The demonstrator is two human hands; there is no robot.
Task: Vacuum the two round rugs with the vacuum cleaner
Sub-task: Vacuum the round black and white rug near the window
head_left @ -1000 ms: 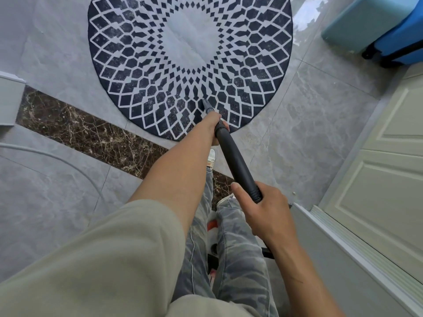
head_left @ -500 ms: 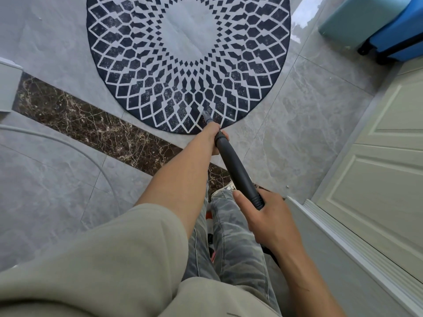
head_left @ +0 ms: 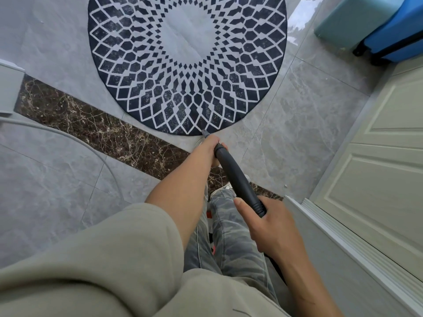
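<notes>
Tip of the vacuum wand [head_left: 238, 179] at the round rug [head_left: 187, 65] edge
We had our left grip [head_left: 211, 146] wrapped round it near the tip, our right grip [head_left: 271, 228] round its rear.

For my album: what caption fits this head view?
The left hand and right hand grip the vacuum wand, its tip at the near edge of the rug.

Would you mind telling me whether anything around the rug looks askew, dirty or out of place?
Nothing askew: the round rug lies flat. Dark patches by the wand tip carry pale specks; a small crumb lies on the tile.
</notes>
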